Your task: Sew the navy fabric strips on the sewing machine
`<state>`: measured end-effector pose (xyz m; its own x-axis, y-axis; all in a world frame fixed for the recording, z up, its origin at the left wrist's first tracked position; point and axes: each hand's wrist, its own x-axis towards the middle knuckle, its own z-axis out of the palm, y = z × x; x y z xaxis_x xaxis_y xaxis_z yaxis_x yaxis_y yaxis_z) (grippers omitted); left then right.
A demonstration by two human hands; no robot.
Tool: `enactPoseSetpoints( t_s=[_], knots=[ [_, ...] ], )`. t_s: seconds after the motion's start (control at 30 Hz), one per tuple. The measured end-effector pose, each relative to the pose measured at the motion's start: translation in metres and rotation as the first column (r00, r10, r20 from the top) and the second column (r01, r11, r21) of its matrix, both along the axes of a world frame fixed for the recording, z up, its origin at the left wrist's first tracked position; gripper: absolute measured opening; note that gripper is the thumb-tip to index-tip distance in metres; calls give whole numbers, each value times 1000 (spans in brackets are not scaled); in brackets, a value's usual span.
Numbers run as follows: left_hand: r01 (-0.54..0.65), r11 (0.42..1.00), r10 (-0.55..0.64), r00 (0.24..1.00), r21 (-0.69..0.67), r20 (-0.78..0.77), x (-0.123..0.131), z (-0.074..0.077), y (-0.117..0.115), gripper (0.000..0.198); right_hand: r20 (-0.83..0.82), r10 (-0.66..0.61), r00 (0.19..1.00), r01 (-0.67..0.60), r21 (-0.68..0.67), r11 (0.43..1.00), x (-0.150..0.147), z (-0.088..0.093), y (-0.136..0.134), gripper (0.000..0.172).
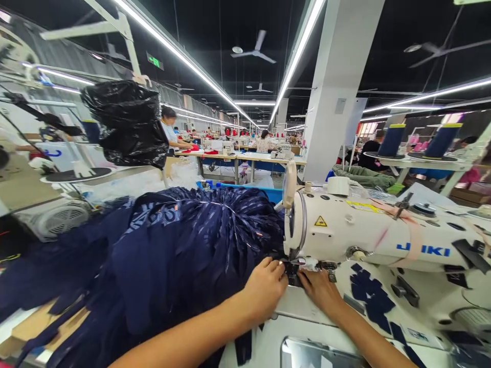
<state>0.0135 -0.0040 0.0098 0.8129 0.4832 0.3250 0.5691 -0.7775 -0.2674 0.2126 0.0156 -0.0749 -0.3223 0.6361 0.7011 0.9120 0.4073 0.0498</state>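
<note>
A white sewing machine (383, 240) stands at the right. Under its needle end lies a small dark navy fabric piece (293, 276). My left hand (264, 291) rests on the machine bed with its fingers curled, pressing the left edge of that piece. My right hand (320, 289) lies just right of the needle, fingers pinched on the same piece. A big heap of navy fabric pieces (172, 245) is piled to the left of the machine, touching my left forearm.
Loose navy cut pieces (370, 299) lie on the machine bed at the right. Navy thread cones (391, 140) stand on a rack behind. A black plastic bag (128, 122) hangs at the left. Other people work at tables (245, 156) far behind. A white pillar (337, 87) rises behind the machine.
</note>
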Motion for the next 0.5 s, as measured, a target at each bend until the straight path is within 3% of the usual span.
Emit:
enactPoseSetpoints(
  t_s=[0.13,0.23,0.37,0.5],
  knots=[
    [-135,970,102,981,203,163,-50,31,-14,19,13,-26,1000,26,3,1000,1,-3,-2,38],
    [-184,950,166,982,252,93,-76,46,-15,30,17,-28,999,28,-1,1000,0,0,-3,37],
    [-135,962,157,984,236,-79,-81,42,-14,37,63,-9,998,8,26,1000,-2,8,-4,35],
    [-47,979,74,989,199,-131,-87,24,-14,7,144,-10,990,11,-11,1000,-5,24,-17,28]
  ],
)
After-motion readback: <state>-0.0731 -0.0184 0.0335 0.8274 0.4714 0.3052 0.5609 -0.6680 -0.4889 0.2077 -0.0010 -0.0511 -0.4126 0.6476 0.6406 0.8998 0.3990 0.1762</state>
